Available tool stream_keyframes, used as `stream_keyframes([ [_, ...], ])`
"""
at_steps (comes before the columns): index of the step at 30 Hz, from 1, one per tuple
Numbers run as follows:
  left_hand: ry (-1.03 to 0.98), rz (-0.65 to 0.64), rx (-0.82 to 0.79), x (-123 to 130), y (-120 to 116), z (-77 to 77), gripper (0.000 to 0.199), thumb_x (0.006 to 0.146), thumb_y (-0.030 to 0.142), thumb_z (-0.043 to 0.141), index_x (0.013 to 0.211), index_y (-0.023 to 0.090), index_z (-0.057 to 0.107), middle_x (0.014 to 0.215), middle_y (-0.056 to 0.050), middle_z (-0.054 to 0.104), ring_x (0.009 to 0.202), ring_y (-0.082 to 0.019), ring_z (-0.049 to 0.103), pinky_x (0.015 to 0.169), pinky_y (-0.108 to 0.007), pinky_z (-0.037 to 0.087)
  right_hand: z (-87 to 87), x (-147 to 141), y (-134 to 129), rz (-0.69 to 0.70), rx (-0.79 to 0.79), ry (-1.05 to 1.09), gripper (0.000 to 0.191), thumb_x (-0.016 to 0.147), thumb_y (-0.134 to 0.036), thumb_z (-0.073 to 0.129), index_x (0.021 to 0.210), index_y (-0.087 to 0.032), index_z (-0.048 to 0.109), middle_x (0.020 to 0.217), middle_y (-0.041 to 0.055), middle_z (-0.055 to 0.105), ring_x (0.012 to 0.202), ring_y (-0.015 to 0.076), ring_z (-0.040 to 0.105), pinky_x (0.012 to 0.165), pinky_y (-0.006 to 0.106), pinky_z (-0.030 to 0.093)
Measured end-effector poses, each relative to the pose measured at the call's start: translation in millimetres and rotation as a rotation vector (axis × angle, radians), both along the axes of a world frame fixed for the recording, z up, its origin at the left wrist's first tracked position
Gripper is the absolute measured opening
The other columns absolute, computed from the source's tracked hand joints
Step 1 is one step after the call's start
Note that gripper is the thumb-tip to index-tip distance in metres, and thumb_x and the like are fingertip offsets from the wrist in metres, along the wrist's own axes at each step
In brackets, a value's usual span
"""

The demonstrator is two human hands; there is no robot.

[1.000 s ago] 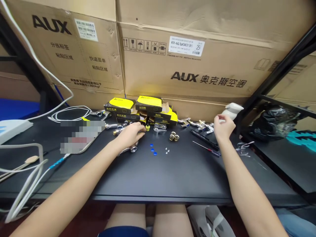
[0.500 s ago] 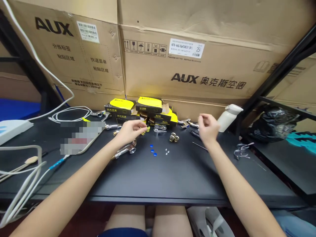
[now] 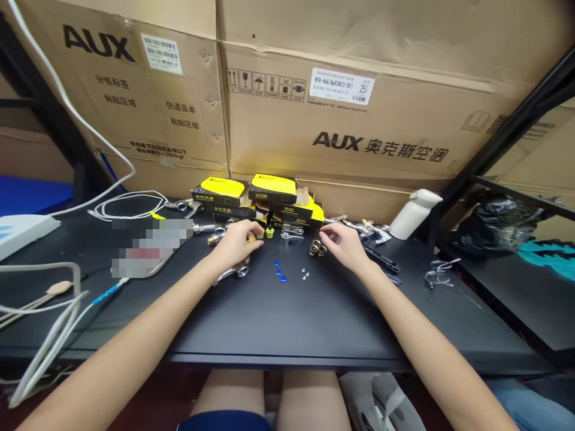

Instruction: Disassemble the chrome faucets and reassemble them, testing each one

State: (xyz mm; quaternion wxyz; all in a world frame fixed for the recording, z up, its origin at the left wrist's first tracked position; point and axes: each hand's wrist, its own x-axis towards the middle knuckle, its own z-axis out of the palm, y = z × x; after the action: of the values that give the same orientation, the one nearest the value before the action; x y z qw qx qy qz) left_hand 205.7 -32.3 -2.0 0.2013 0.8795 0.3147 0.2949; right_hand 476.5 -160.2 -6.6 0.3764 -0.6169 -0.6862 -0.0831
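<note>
My left hand [image 3: 239,244] is over the left middle of the desk, thumb and forefinger slightly apart. Small yellow-green valve cartridges show at its fingertips, one cartridge [image 3: 269,232] standing just beyond them. Partly under this hand lies a chrome faucet body [image 3: 238,271]. My right hand [image 3: 345,244] hovers beside a cluster of brass-coloured rings [image 3: 318,248], fingers bent and parted, with nothing visible in them. Between the hands are chrome lever handles [image 3: 292,233], blue round caps [image 3: 279,272] and several tiny screws [image 3: 305,274].
Yellow-and-black boxes [image 3: 272,190] are stacked at the back against large cardboard cartons [image 3: 381,114]. A white bottle [image 3: 414,214], more chrome faucet parts [image 3: 366,229], a black tool [image 3: 381,258] and glasses [image 3: 439,273] lie right. A blurred-out flat object [image 3: 153,248] and white cables [image 3: 128,206] lie left.
My right hand has moved left, from near the bottle to the brass rings, uncovering the black tool and chrome parts. My left hand has shifted slightly, its thumb and forefinger parting.
</note>
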Motion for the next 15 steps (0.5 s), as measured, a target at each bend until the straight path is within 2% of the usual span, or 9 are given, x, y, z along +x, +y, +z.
stream_keyframes([
  [3, 0.017, -0.018, -0.039, -0.4, 1.6, -3.8, 0.016, 0.068, 0.026, 0.066, 0.081, 0.017, 0.066, 0.089, -0.007, 0.072, 0.081, -0.024, 0.066, 0.079, -0.037, 0.052, 2.0, 4.1, -0.7, -0.015, -0.022, 0.008, 0.013, 0.087, -0.026, 0.055, 0.087, -0.019, 0.066, 0.085, 0.0053, 0.07, 0.062, 0.0169, 0.06, 0.067, 0.032, 0.049],
  [6, 0.026, -0.067, -0.086, -0.1, 1.9, -7.1, 0.018, 0.07, 0.023, 0.063, 0.087, 0.018, 0.066, 0.094, -0.005, 0.072, 0.08, -0.022, 0.068, 0.075, -0.034, 0.056, 3.1, 4.6, -1.5, -0.011, -0.059, 0.008, 0.014, 0.087, -0.026, 0.054, 0.087, -0.018, 0.066, 0.083, 0.0052, 0.069, 0.059, 0.0161, 0.059, 0.065, 0.032, 0.047],
  [15, 0.011, -0.086, -0.051, 1.9, 6.3, -11.8, 0.022, 0.078, 0.025, 0.055, 0.096, 0.018, 0.064, 0.106, -0.009, 0.068, 0.097, -0.023, 0.066, 0.088, -0.037, 0.055, 7.0, 8.6, -5.2, 0.021, -0.249, 0.023, 0.015, 0.083, -0.026, 0.056, 0.082, -0.017, 0.068, 0.073, 0.0022, 0.068, 0.056, 0.0134, 0.056, 0.059, 0.027, 0.044],
])
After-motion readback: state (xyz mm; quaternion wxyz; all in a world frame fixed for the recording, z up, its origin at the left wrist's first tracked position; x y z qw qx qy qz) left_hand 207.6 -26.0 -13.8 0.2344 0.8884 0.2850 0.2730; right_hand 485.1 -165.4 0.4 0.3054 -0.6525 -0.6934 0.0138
